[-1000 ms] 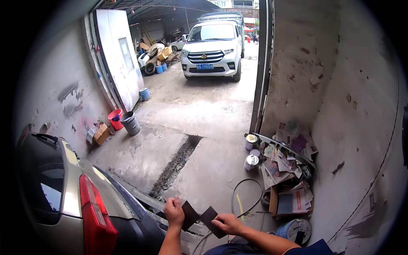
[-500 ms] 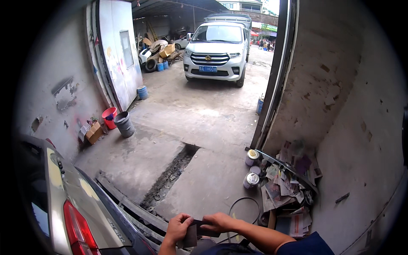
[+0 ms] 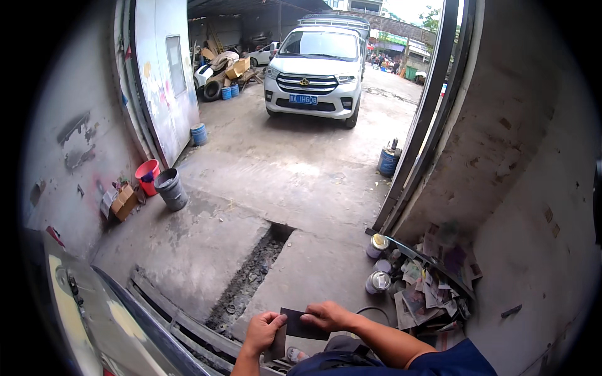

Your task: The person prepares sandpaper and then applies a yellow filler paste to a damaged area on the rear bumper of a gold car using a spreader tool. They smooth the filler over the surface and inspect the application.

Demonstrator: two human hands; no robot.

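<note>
We record a white light truck [image 3: 313, 75] far off and a patched car body [image 3: 105, 316] near left. Near centre, the left hand [image 3: 263, 332] pinches a grey sheet [image 3: 276, 349]; the right hand [image 3: 329, 315] clamps a dark sheet [image 3: 296, 327] beside it (whether they join, we cannot tell). We judge a steady pinch would keep both edges aligned.

Near left, the car [image 3: 103, 313] is cut off at the edge. The dark sheet [image 3: 295, 324] is partly covered by the right hand [image 3: 328, 315]. A far white car [image 3: 259, 57] is partly hidden by the van [image 3: 307, 66] — people [image 3: 384, 61] at far right are too small to be distinguished.
</note>
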